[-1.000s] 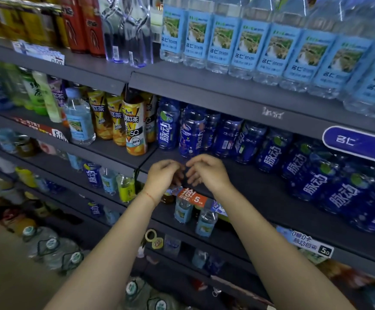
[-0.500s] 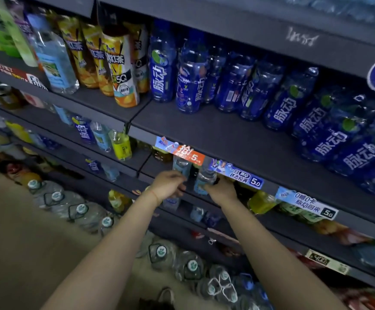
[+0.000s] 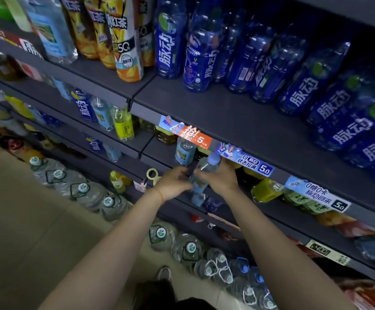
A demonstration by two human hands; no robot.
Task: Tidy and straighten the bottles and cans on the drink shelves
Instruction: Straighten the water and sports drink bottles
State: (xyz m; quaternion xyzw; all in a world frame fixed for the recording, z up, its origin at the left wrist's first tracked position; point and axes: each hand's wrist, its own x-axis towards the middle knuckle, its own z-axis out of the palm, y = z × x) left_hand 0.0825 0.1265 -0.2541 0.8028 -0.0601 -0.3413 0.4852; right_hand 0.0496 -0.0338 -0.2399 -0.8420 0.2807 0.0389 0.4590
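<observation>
Bottle sits tilted at the shelf lip, right hand wrapped round it, left hand curled against its side. Second bottle stands just beyond the fingers. Tight gap there, so a careless shove could tip that neighbor.

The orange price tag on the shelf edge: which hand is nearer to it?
Left, narrowly. The left hand sits below the orange price tag, slightly to its left; the right hand sits below and further right, gripping a clear blue-capped water bottle.
</observation>
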